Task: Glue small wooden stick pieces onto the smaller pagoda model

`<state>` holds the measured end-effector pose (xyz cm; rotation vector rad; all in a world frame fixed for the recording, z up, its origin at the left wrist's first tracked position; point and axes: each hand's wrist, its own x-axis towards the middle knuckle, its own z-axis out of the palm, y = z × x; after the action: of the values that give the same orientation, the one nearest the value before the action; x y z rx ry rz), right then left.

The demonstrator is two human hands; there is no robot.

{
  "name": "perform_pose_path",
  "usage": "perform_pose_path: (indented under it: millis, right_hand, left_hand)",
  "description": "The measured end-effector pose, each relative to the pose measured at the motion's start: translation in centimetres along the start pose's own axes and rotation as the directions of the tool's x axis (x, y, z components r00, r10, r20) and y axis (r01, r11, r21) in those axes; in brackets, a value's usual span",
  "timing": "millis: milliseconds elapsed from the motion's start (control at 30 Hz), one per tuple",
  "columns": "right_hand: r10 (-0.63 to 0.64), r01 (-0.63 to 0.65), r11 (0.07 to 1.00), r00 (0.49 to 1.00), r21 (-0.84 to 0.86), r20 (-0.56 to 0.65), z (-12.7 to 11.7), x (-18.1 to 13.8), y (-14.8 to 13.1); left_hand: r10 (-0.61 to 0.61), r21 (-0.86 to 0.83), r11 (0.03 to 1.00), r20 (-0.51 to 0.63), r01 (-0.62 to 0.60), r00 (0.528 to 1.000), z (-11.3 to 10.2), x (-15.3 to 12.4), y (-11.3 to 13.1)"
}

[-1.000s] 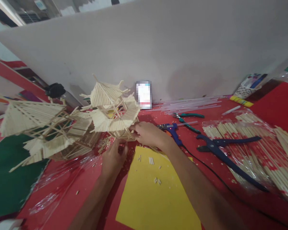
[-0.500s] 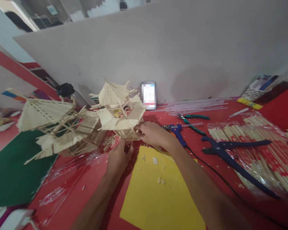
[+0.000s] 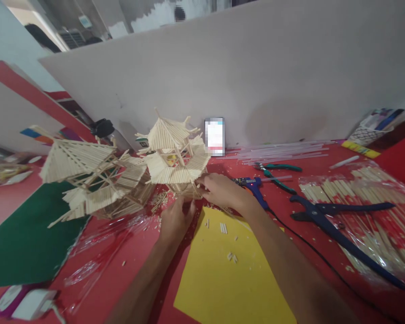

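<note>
A small pagoda model (image 3: 178, 166) made of pale wooden sticks, with two tiers of roof, stands upright on the red table. My right hand (image 3: 219, 191) grips the right side of its base, the fingertips partly hidden against the sticks. At the lower front edge, my left hand (image 3: 177, 218) has its fingers curled against the base, thumb a little apart. Left of it sits a larger stick model (image 3: 97, 175) with a wide slatted roof. In front of me lies a yellow sheet (image 3: 219, 283) with several short cut stick pieces (image 3: 223, 228) on it.
Right of my hands lie a blue glue gun (image 3: 254, 188), green-handled pliers (image 3: 283, 167), a large dark blue cutter (image 3: 337, 229) and bagged sticks (image 3: 374, 216). Glue sticks (image 3: 283, 153) and a lit phone (image 3: 215, 137) are by the grey partition (image 3: 256, 67). A cable crosses the right side.
The whole view has shifted slightly, so everything appears farther right. Both hands stay at the base of the pagoda model, with little movement.
</note>
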<state>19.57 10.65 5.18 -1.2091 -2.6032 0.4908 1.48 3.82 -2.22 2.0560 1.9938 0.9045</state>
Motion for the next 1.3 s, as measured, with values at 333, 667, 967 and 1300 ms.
perform_pose_path:
  millis: [333,667,967,1300]
  right_hand:
    - [-0.003,0.003,1.000,1.000,0.010,-0.004,0.1,-0.1,0.0]
    - [0.004,-0.004,1.000,1.000,0.010,0.015,0.1,0.0,-0.1]
    - [-0.002,0.002,1.000,1.000,0.015,0.011,-0.1,-0.2,-0.1]
    - [0.009,-0.009,0.998,1.000,0.060,0.001,-1.3,-0.7,0.1]
  left_hand:
    - [0.033,-0.066,0.997,-0.032,-0.035,0.999,0.2,0.2,-0.5]
    - [0.068,-0.094,0.994,0.050,-0.063,0.996,-0.7,-0.1,0.1]
    - [0.156,-0.007,0.988,0.034,-0.155,0.987,-0.2,0.0,-0.3]
    - [0.179,-0.025,0.984,0.022,-0.178,0.984,-0.2,0.2,-0.5]
